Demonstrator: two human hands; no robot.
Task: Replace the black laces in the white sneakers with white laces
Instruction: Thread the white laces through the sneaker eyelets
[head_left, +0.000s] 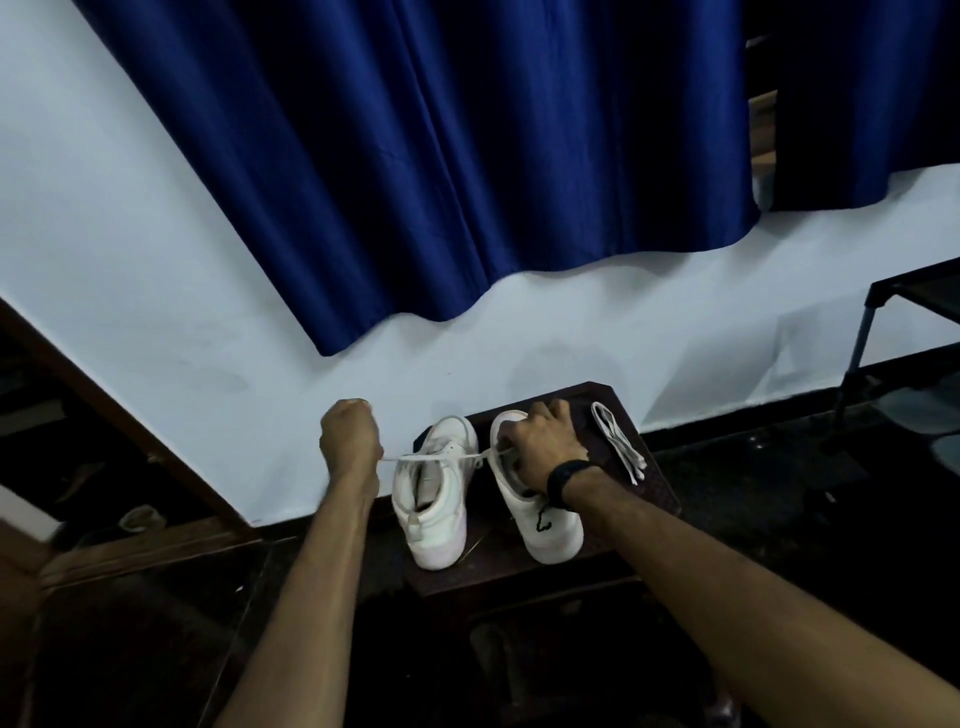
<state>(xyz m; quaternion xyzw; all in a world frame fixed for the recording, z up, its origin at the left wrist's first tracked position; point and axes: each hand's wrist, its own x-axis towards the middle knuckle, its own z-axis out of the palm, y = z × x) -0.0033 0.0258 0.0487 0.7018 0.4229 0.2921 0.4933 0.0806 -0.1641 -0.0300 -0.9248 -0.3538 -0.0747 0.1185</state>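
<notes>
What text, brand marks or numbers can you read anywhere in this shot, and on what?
None can be read.
Left sneaker: no lettering shows.
Right sneaker: a small dark mark on its side, too blurred to tell whether it is a logo or a bit of lace.
Black wristband on the right wrist: no display or print visible.
Spare white lace and dark stool: plain.

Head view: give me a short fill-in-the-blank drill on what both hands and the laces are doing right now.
1. The left hand pulls a taut ____ flat lace sideways.
2. The right hand rests on the ____ of the two white leather sneakers.
3. A folded spare white lace lies on the dark wooden stool, to the ____ of both sneakers.
4. A short black lace end shows beside the wrist wearing a ____ band.

Missing words: white; right; right; black
</notes>
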